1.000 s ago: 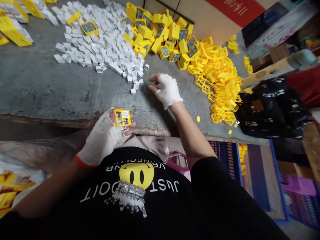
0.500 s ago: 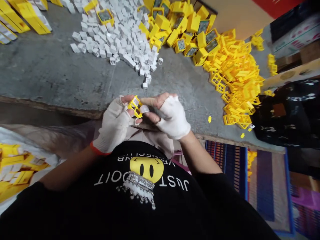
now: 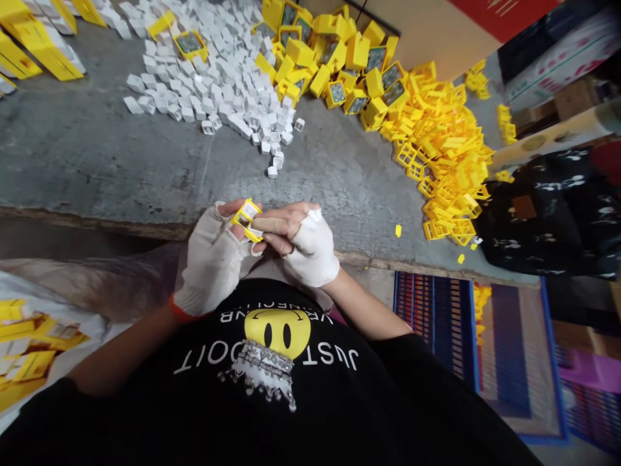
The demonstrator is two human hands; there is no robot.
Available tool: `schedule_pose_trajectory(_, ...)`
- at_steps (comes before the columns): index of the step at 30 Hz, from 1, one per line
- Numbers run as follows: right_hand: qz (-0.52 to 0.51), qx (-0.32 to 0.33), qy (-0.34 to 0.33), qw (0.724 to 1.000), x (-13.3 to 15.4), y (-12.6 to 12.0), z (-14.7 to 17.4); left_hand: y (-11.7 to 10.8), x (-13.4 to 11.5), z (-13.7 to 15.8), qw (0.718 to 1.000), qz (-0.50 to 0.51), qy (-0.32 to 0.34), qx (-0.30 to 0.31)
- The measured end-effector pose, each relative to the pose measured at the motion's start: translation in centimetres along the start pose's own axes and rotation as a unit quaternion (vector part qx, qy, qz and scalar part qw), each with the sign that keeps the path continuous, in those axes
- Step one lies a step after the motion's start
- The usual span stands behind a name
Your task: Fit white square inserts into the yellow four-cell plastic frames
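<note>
Gripping the yellow frame [image 3: 250,219] at the grey table [image 3: 160,162]'s near edge went the curled left hand [image 3: 213,255]; the right hand [image 3: 310,249], fingers bunched, touched in, its hold hidden! The carton [image 3: 436,39] ran out of view.

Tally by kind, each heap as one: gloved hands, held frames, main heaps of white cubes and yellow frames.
Left gloved hand and right gloved hand: 2
Held yellow frame: 1
Main white cube heap: 1
Main yellow frame heap: 1
Total: 5

On the table [image 3: 97,155] before you lie, left to right, cubes [image 3: 218,71], blocks [image 3: 358,52] and frames [image 3: 446,142]; below its near edge, a crate [image 3: 553,362] sits right, a bag [image 3: 72,307] left.
</note>
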State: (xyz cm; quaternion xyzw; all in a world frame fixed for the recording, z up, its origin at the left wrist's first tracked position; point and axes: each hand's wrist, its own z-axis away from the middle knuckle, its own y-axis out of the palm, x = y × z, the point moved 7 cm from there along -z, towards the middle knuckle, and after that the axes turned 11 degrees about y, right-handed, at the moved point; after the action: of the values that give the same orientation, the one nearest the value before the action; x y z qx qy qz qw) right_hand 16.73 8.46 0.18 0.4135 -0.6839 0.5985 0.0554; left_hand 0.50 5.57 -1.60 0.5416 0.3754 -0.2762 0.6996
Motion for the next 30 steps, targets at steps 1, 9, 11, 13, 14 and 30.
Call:
schedule_pose_trajectory(1,-0.005,-0.019,-0.007,1.000,0.0,-0.2,-0.1,-0.1,0.0,0.0,1.000,-0.007,-0.007,-0.001)
schedule_pose_trajectory(9,0.041,0.055,-0.064,0.996,0.2,-1.0,-1.4,-1.6,1.2,-0.1,0.989,-0.006,-0.145,0.005)
schedule_pose_trajectory(11,0.035,0.072,-0.072,0.994,0.6,-1.3,-1.7,-1.5,1.2,0.0,0.989,-0.001,-0.145,0.011)
schedule_pose_trajectory(13,0.038,0.073,-0.059,0.995,0.8,-1.3,-1.8,-1.2,0.9,0.0,0.993,-0.002,-0.118,0.012)
schedule_pose_trajectory(14,0.041,0.060,-0.046,0.996,1.0,-1.3,-1.8,-1.0,0.5,-0.1,0.995,-0.007,-0.097,0.009)
schedule_pose_trajectory(30,0.270,0.152,0.096,0.946,-6.9,-0.4,-11.5,-3.2,0.0,-0.9,0.999,-0.028,-0.037,-0.015)
